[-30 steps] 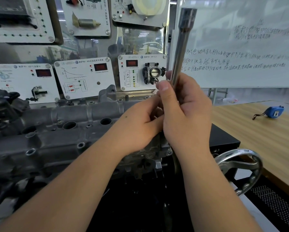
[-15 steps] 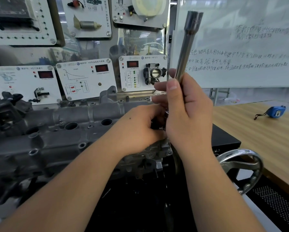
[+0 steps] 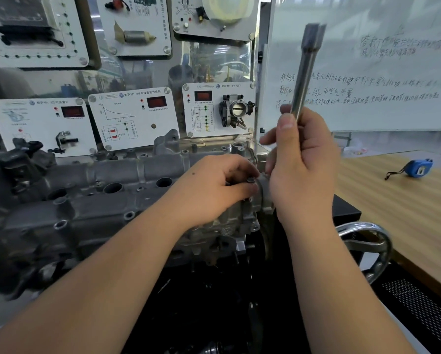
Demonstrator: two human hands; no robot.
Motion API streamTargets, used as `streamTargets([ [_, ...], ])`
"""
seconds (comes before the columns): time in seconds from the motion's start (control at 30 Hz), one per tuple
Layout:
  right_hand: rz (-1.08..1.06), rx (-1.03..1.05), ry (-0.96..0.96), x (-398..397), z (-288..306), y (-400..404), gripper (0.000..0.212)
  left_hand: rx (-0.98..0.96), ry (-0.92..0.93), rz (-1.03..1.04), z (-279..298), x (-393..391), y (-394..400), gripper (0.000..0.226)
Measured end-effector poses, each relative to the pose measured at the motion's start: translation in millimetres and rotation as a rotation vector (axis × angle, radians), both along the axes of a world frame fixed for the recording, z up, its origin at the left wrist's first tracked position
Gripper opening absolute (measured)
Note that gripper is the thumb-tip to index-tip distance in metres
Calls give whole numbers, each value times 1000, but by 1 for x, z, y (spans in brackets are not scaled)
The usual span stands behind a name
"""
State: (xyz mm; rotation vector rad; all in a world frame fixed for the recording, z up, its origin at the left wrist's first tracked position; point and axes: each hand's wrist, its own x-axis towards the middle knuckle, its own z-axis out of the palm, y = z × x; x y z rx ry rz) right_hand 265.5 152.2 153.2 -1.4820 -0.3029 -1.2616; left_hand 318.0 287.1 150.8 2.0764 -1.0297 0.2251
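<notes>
A grey cast engine head (image 3: 117,200) lies across the stand in front of me. My right hand (image 3: 303,169) grips a long steel socket tube (image 3: 306,70) near its lower end, holding it almost upright over the engine's right end. My left hand (image 3: 214,190) rests on that same end of the engine with its fingers curled, and the fingertips pinch a small dark bolt (image 3: 251,180). The tube's lower end is hidden behind my right hand.
White sensor display panels (image 3: 135,118) stand behind the engine. A whiteboard (image 3: 382,72) with handwriting fills the upper right. A wooden table (image 3: 405,205) to the right carries a blue tape measure (image 3: 418,168). A chrome handwheel (image 3: 367,249) sticks out at the lower right.
My right hand has carried the socket tube up and to the right, away from my left hand. My left hand has stayed at the engine's right end.
</notes>
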Motion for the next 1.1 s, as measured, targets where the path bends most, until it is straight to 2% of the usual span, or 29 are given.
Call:
streamTargets([
  [0.07,-31,34,79,0,-7,-5,15,16,3,23,1,0,-1,20],
  [0.23,41,82,345,-4,-30,-12,39,23,21,71,4,-4,-2,5],
  [0.33,33,-39,403,-14,-41,-8,52,27,19,125,12,-11,-5,23],
  [0.53,55,-127,488,-35,-19,-12,43,-230,193,62,26,-26,-19,22],
  [0.63,57,-91,523,-50,-10,-20,31,-325,393,-35,27,-34,-38,17],
  [0.73,-62,-106,588,-71,-7,-41,18,-421,655,-149,22,-42,-60,16],
  [0.8,-152,-154,662,-88,-8,-56,23,-434,758,-223,13,-45,-82,13],
  [0.9,-342,-240,772,-113,-15,-80,36,-366,812,-285,-7,-59,-129,39],
  [1.1,-591,-277,1130,-166,-24,-145,28,-152,770,-360,-34,-110,-209,38],
])
